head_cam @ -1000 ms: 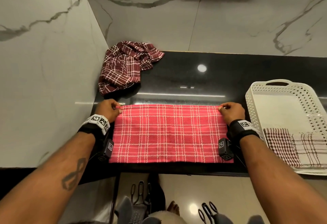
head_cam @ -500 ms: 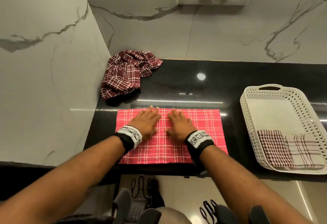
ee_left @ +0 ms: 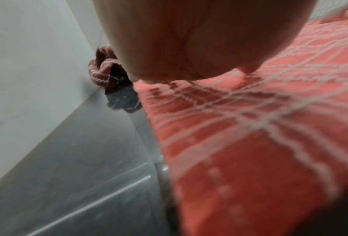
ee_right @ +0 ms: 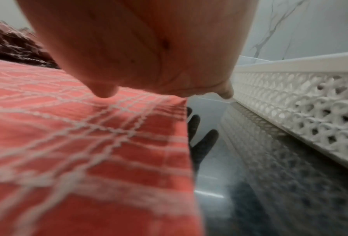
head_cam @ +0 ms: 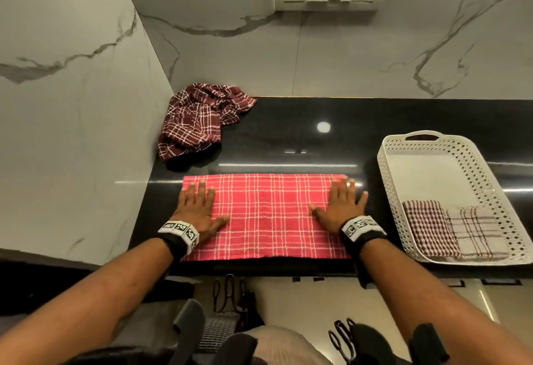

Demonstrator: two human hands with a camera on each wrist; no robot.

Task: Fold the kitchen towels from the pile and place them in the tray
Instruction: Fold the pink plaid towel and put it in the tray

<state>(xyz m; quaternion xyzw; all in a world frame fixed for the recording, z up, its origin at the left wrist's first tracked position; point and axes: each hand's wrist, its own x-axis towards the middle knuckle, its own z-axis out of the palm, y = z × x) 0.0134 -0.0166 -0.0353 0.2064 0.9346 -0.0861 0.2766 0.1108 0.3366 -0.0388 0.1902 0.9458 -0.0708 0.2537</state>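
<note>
A red towel [head_cam: 268, 216] is spread flat on the black counter [head_cam: 302, 140], folded into a long strip along the near edge. The left hand [head_cam: 199, 210] is pressed flat on its left end, fingers [head_cam: 197, 191] straight and slightly spread, their tips just short of the far hem. The right hand [head_cam: 343, 206] is laid flat on the right end in the same way, fingers straight and spread; the outermost one reaches past the towel's right edge onto the counter. Nothing is gripped by either hand.

Beyond the left fingertips, in the corner against the wall, a crumpled maroon pile [head_cam: 199, 121] is seen, apart from the red towel. Just to the right of the right fingers stands a white tray [head_cam: 388, 180], its perforated wall close beside them in the right wrist view. Two folded towels [head_cam: 452, 229] lie side by side at its near end.
</note>
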